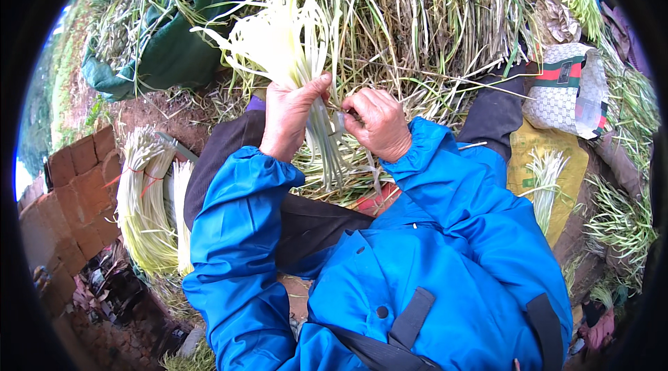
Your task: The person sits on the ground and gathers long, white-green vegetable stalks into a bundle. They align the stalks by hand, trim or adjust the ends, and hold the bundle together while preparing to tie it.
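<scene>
My left hand [292,115] is closed around a bunch of pale yellow-green leafy stalks [282,47], whose leaves fan out above the fist while the white stems hang below it. Close to its right, my right hand [377,121] has thumb and forefinger pinched at a thin stalk or leaf beside the bunch. Behind both hands lies a large heap of long green and whitish stalks [433,16]. At the left, bundles of pale stalks [143,204] are tied with red string.
A green cloth sack [209,27] of stalks stands at the upper left, above a brick wall [78,204]. On the right are a patterned bag [558,94] and a yellow sack [571,162] with a small bunch of white stalks [546,188] on it.
</scene>
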